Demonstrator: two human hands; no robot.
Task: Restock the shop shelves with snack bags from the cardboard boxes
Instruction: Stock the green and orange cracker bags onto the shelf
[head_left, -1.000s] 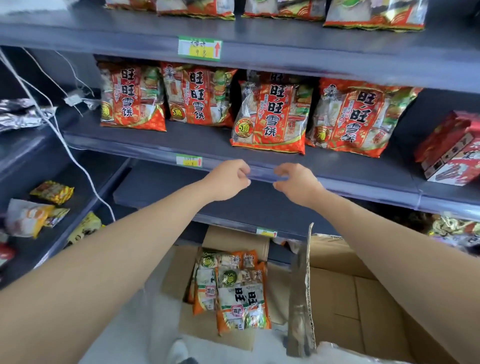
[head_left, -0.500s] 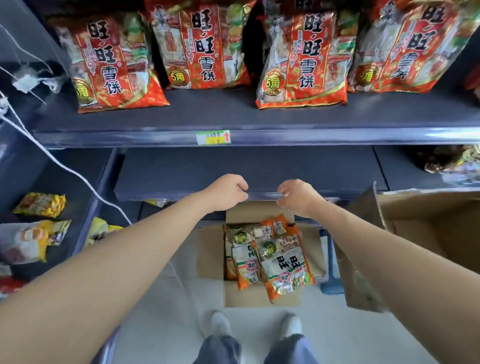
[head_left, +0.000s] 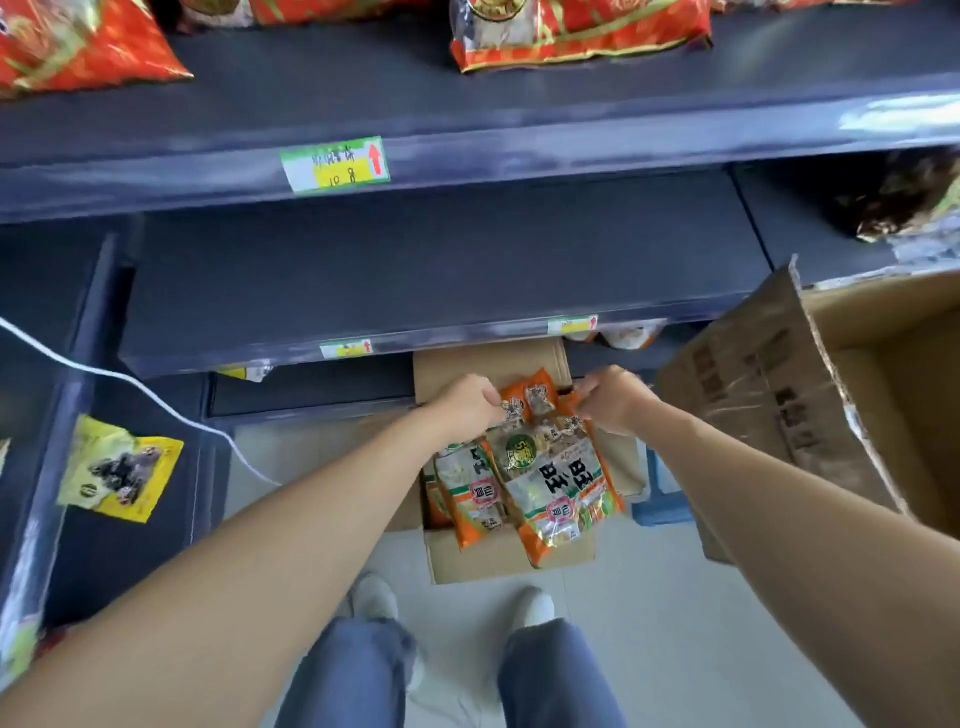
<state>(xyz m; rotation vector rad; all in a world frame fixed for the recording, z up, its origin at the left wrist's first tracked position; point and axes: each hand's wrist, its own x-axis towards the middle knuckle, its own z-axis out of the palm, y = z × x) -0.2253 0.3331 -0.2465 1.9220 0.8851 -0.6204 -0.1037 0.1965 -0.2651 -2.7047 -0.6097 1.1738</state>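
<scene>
Down by the floor, from the head view, the left hand (head_left: 467, 410) and right hand (head_left: 610, 400) each pinch a corner of the far top seam of an orange snack bag (head_left: 556, 488), neither nearer than the other. It lies uppermost in the small cardboard box (head_left: 509, 564), long axis running back toward the person's feet. The dark lower shelf (head_left: 415, 270) sits above and beyond the hands, so the lift likely goes up and forward.

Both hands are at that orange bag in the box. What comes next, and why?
Probably lift the orange snack bag out of the cardboard box: the left hand and right hand pinch its top corners, and the shelf above has room.
</scene>
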